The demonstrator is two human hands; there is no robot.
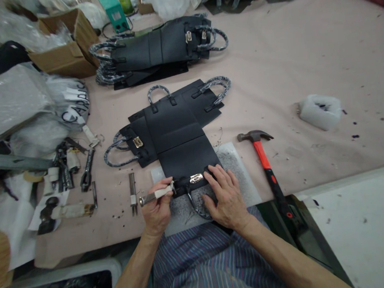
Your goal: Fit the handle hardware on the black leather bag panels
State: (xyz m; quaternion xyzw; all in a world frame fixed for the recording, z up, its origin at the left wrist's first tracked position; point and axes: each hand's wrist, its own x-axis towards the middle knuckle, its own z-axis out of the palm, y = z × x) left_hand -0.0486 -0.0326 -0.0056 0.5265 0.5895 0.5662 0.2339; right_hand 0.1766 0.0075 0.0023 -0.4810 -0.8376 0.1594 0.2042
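My left hand (156, 214) grips the white-wrapped tool (156, 195), its metal end by the near left corner of the black bag piece (188, 155); my right hand (228, 199) lies spread, fingers pressing beside the shiny clasp (196, 178); the piece lies flat on the bench (282, 64), its near end over the pale slab (230, 158); I judge it best to set the tool square, hold 2 hands steady and spare the clasp scratches.
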